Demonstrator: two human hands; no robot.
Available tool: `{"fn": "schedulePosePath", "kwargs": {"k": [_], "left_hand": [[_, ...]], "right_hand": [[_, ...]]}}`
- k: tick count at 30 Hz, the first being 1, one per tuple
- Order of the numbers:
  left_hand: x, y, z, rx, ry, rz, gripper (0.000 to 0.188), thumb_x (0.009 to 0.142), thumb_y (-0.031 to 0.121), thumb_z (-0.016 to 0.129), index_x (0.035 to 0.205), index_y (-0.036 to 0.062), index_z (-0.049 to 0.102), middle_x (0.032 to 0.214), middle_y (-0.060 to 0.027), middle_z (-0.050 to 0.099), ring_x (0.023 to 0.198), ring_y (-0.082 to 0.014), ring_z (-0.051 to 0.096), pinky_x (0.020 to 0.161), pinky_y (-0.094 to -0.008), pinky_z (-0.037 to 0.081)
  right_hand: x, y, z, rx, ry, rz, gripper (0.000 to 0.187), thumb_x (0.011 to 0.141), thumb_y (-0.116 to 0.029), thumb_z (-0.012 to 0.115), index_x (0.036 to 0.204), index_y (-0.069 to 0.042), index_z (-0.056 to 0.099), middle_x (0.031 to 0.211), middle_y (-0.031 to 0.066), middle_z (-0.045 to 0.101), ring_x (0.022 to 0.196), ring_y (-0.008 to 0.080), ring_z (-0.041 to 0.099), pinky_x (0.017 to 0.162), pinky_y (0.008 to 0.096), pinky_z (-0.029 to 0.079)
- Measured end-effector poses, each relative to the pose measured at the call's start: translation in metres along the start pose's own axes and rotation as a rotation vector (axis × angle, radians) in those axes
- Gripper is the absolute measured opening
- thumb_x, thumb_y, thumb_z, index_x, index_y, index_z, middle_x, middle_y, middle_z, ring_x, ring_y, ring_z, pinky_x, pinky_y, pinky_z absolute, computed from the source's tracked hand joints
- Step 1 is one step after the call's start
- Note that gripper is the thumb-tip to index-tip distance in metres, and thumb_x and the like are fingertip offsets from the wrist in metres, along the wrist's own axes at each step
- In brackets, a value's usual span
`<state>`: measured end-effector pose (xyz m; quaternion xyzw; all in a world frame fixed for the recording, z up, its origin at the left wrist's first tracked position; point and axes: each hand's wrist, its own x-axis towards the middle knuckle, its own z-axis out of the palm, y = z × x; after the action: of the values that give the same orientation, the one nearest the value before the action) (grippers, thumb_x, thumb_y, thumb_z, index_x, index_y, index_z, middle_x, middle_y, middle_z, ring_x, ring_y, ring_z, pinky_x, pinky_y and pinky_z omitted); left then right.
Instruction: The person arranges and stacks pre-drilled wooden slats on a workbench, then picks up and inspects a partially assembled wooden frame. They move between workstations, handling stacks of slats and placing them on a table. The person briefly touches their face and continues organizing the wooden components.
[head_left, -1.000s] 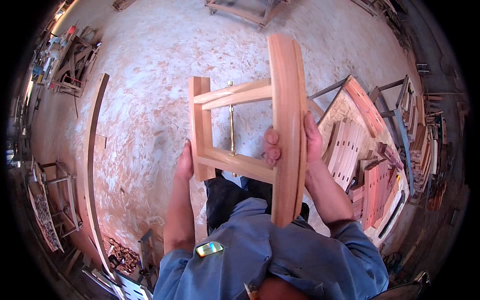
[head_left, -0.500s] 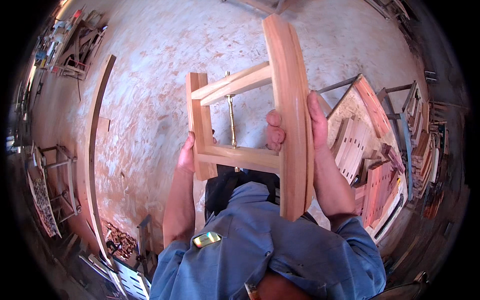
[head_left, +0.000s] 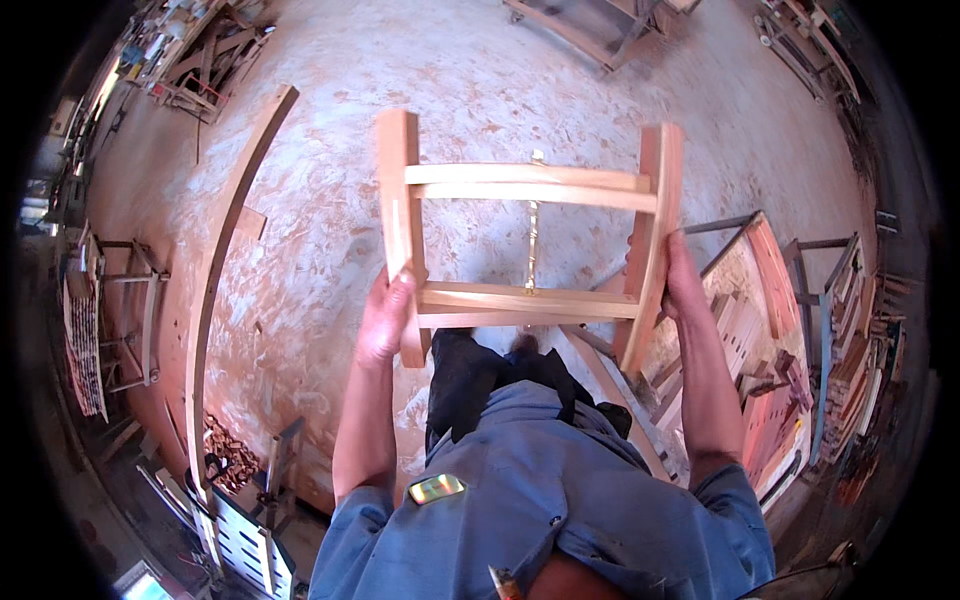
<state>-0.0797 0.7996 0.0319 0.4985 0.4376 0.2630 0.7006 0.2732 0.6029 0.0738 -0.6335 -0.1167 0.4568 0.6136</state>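
Out in front of my body I hold a small light-wood frame [head_left: 530,183], two side posts joined by two crossrails. Between the rails stands a thin brass-coloured turned spindle [head_left: 533,240], its top end poking above the upper rail. My left hand [head_left: 388,308] is closed around the left post [head_left: 397,190], low down near the bottom rail. On the right post [head_left: 655,200], my right hand [head_left: 680,278] grips the outer side, with a few fingertips showing on the inner face. Most of the right fingers lie hidden behind the wood.
To the right, a low bench [head_left: 745,225] bears several slotted wood pieces [head_left: 715,330]. A long curved plank [head_left: 222,230] stands at the left, beside wood scraps [head_left: 228,452] and a metal rack [head_left: 130,310]. Another wooden trestle [head_left: 610,30] is at the far side.
The frame has turned so that it faces me squarely; its right post has swung away from me and now looks smaller. Both hands keep their hold, the right one having shifted slightly right.
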Motion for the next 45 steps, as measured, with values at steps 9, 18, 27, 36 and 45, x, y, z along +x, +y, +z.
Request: {"fn": "schedulePosePath", "kwargs": {"k": [9, 18, 27, 36, 45], "left_hand": [[-0.051, 0.071, 0.066, 0.703, 0.079, 0.202, 0.086, 0.082, 0.039, 0.072, 0.141, -0.0095, 0.034, 0.136, -0.0293, 0.049, 0.126, -0.0369, 0.051, 0.105, -0.0423, 0.04], [-0.086, 0.114, 0.083, 0.647, 0.063, 0.44, 0.081, 0.084, 0.032, 0.071, 0.141, -0.0109, 0.033, 0.131, -0.0288, 0.049, 0.122, -0.0358, 0.05, 0.103, -0.0435, 0.039], [-0.108, 0.144, 0.103, 0.817, -0.086, 0.564, 0.083, 0.08, 0.029, 0.076, 0.138, -0.0115, 0.034, 0.126, -0.0301, 0.048, 0.116, -0.0425, 0.05, 0.101, -0.0473, 0.039], [-0.117, 0.145, 0.106, 0.838, -0.136, 0.514, 0.087, 0.068, 0.022, 0.081, 0.136, -0.0086, 0.036, 0.118, -0.0266, 0.051, 0.108, -0.0417, 0.053, 0.095, -0.0475, 0.042], [-0.118, 0.145, 0.108, 0.474, -0.277, 0.313, 0.078, 0.078, 0.02, 0.076, 0.139, -0.0082, 0.035, 0.128, -0.0226, 0.051, 0.12, -0.0272, 0.051, 0.101, -0.0384, 0.041]], "right_hand": [[0.044, 0.085, -0.009, 0.472, 0.027, 0.236, 0.08, 0.092, -0.074, 0.028, 0.128, -0.008, 0.052, 0.106, 0.0115, 0.064, 0.092, 0.0257, 0.061, 0.083, 0.0456, 0.053], [0.041, 0.069, 0.009, 0.472, -0.024, 0.026, 0.084, 0.089, -0.079, 0.017, 0.124, -0.012, 0.053, 0.103, 0.007, 0.063, 0.087, 0.0232, 0.06, 0.079, 0.0427, 0.052], [0.031, 0.073, 0.016, 0.653, -0.003, 0.028, 0.093, 0.085, -0.083, 0.009, 0.125, -0.011, 0.053, 0.105, 0.0101, 0.063, 0.086, 0.0286, 0.06, 0.079, 0.0458, 0.052], [0.02, 0.079, 0.017, 0.696, 0.055, 0.083, 0.094, 0.085, -0.083, 0.008, 0.128, -0.012, 0.053, 0.106, 0.0114, 0.064, 0.085, 0.0283, 0.061, 0.078, 0.0457, 0.053], [0.018, 0.089, 0.01, 0.694, 0.007, 0.105, 0.092, 0.086, -0.082, 0.009, 0.136, -0.015, 0.049, 0.113, 0.0138, 0.065, 0.089, 0.0278, 0.061, 0.082, 0.0454, 0.052]]}}
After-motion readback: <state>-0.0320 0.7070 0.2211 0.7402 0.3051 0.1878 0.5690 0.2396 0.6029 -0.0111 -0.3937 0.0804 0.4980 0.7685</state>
